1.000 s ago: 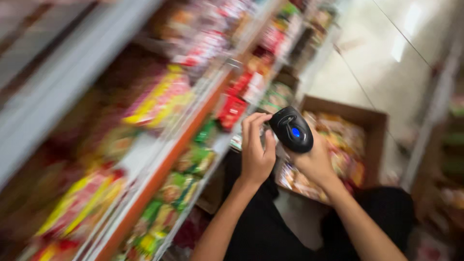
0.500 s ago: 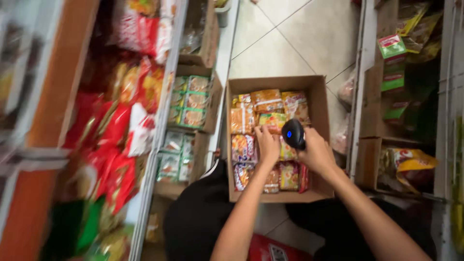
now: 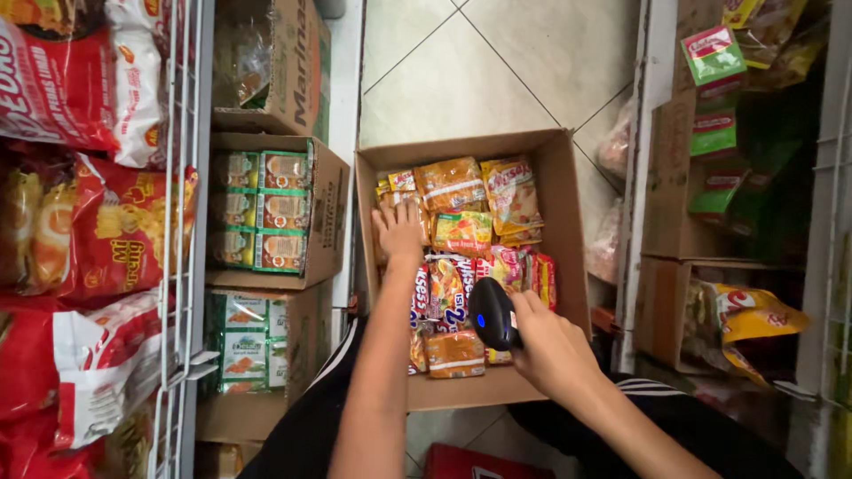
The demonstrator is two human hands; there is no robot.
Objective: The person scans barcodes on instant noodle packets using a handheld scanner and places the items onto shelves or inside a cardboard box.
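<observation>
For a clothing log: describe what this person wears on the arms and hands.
Both forearms are bare, with no sleeves reaching them in view. The left hand and right hand wear no gloves; no rings, watch or bracelets show. Below the arms, dark clothing with white stripes is visible.

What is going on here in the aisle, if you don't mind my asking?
A person crouches over an open cardboard box of snack packets on the tiled floor. The left hand reaches in and rests on the packets at the box's left side. The right hand holds a black handheld scanner above the box.
</observation>
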